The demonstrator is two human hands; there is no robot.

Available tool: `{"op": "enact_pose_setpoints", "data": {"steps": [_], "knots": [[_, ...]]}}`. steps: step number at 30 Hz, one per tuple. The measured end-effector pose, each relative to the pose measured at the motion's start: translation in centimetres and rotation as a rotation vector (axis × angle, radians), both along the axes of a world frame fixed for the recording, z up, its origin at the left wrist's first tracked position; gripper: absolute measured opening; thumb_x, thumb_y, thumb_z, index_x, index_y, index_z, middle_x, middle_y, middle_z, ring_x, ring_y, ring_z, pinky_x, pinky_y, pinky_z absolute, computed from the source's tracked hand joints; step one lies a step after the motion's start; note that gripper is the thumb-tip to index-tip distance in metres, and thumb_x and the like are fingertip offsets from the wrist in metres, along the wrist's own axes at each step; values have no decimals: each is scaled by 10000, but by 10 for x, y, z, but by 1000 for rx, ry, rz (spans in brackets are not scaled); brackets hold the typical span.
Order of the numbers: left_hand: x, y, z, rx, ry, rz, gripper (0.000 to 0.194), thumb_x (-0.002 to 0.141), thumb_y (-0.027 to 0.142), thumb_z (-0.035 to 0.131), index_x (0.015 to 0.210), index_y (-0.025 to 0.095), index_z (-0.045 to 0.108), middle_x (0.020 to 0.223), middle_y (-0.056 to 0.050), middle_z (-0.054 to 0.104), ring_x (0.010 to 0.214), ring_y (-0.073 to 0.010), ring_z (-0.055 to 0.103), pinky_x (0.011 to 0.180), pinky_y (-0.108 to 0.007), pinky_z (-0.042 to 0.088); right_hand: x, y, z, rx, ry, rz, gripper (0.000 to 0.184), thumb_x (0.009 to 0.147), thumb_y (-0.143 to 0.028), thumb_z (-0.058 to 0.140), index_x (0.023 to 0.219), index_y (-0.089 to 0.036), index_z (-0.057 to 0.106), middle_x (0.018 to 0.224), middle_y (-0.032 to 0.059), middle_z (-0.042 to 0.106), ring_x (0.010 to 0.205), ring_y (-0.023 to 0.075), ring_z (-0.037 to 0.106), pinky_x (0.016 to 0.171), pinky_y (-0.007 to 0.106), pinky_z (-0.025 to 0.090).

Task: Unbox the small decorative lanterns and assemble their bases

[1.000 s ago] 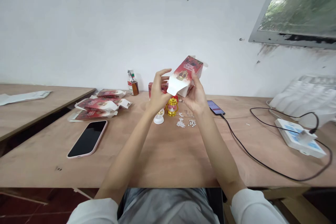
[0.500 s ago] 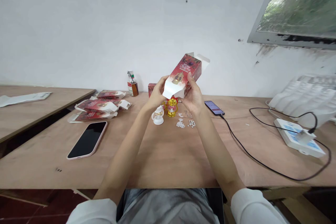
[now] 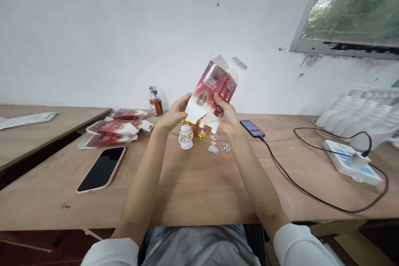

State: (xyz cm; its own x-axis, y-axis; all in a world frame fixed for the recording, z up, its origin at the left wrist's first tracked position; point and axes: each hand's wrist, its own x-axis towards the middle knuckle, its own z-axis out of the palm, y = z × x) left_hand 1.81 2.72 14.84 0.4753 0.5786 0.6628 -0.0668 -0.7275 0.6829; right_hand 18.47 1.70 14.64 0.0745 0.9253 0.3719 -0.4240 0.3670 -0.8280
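Observation:
A red printed cardboard box (image 3: pixel 208 85) is held up above the table, tilted, with its white end flaps standing out at top and bottom. My right hand (image 3: pixel 227 115) grips its right side, thumb across the printed face. At the lower left edge, my left hand (image 3: pixel 174 113) has its fingers partly hidden behind the cardboard. Below the box stand a small white lantern (image 3: pixel 186 138) and gold lanterns (image 3: pixel 202 131), partly covered by the flaps. Small white cut pieces (image 3: pixel 213 147) and several round button-like pieces (image 3: pixel 226 148) lie nearby.
Flattened red boxes (image 3: pixel 114 128) are piled at left, behind a black-screened phone (image 3: pixel 101 169). A bottle of brown liquid (image 3: pixel 155 102) stands by the wall. On the right are a charging phone (image 3: pixel 252 128), its looping black cable (image 3: pixel 299 191), a power strip (image 3: pixel 350 162) and stacked white items (image 3: pixel 358 114).
The box has turned and opened out wider, its lower flaps spreading apart. My left hand has shifted slightly left, and more of the white lantern shows.

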Motion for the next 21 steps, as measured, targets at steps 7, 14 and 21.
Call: {"op": "enact_pose_setpoints", "data": {"steps": [7, 14, 21], "knots": [[-23, -12, 15, -218, -85, 135, 405, 685, 423, 608, 999, 170, 650, 904, -79, 702, 782, -238, 667, 683, -368, 553, -5, -19, 0, 62, -162, 95, 417, 511, -369, 823, 842, -183, 648, 920, 50, 713, 875, 221, 659, 810, 409, 529], [-36, -21, 22, -278, -97, 514, 302, 587, 362, 761, 767, 147, 648, 742, -60, 688, 735, -225, 647, 621, -337, 547, -16, -19, -6, 80, -467, 74, 403, 727, -524, 635, 948, -191, 580, 933, 58, 685, 813, 186, 652, 764, 367, 517], [-114, 19, 2, -343, -397, 1003, 376, 645, 408, 661, 880, 148, 526, 696, 33, 594, 690, -140, 586, 634, -330, 510, -9, -25, -5, 163, -1006, -254, 354, 827, -477, 533, 1075, -228, 488, 932, 52, 674, 846, 216, 626, 799, 384, 445]]}}
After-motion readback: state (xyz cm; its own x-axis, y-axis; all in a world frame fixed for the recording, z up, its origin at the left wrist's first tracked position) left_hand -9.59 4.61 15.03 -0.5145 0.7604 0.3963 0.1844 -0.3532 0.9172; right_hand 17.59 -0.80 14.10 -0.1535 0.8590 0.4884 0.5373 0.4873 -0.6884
